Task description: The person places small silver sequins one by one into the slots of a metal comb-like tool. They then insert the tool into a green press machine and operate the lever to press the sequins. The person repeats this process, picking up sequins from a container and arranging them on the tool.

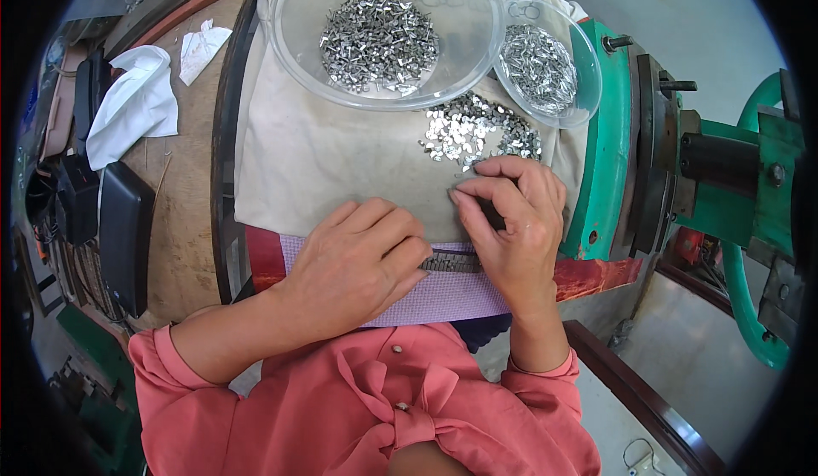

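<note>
My left hand [362, 259] is closed, its fingertips and thumb at the left end of a narrow ridged grey metal strip [453, 263] on a lilac checked cloth [434, 301]. Part of that strip is hidden under my fingers. To its right, my right hand [520, 225] has its thumb and forefinger drawn together in a pinch; whatever is between them is too small to make out. Just beyond those fingertips, a loose pile of small shiny flat metal pieces [460, 131] lies on a beige cloth [332, 161].
A large clear plastic tub [294, 71] with small metal parts stands at the back, beside a smaller clear bowl [588, 105] of similar parts. Green machinery [596, 161] borders the right side. On the left are a wooden board [187, 186], white cloth [136, 105] and black case [123, 237].
</note>
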`<state>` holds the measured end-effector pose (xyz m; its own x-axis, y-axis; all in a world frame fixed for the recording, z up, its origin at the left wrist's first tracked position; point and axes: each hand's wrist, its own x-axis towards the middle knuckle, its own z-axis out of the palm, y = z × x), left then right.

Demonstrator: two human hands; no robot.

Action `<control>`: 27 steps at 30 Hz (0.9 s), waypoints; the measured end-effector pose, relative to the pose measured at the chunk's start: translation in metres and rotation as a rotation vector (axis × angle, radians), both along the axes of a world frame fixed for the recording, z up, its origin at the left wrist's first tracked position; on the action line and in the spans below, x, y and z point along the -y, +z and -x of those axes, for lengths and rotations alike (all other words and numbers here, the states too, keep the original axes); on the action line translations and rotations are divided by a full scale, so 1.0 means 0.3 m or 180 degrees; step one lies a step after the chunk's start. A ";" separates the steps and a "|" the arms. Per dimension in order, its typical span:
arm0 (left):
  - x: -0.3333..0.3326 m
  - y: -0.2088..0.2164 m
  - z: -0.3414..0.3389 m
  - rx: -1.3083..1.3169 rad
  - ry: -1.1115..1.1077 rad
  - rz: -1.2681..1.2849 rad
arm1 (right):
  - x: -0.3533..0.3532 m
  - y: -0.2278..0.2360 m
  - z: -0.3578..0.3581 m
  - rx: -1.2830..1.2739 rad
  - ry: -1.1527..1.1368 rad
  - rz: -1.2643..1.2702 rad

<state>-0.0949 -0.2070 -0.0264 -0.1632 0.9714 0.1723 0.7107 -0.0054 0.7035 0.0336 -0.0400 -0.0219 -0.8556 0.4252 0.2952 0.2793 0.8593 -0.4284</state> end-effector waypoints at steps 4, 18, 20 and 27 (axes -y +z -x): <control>-0.009 -0.015 -0.011 -0.0107 -0.0058 -0.0098 | 0.006 -0.001 -0.003 0.0016 -0.0119 -0.0004; 0.001 0.000 -0.005 0.0011 -0.0014 0.0037 | 0.080 0.019 -0.107 -0.0397 0.0084 0.0726; 0.003 0.001 -0.006 -0.0015 0.0000 0.0046 | 0.103 0.021 -0.114 -0.0306 0.0187 0.0753; -0.002 0.000 -0.004 0.0000 0.0020 0.0028 | 0.110 0.012 -0.132 -0.0102 0.0291 0.0632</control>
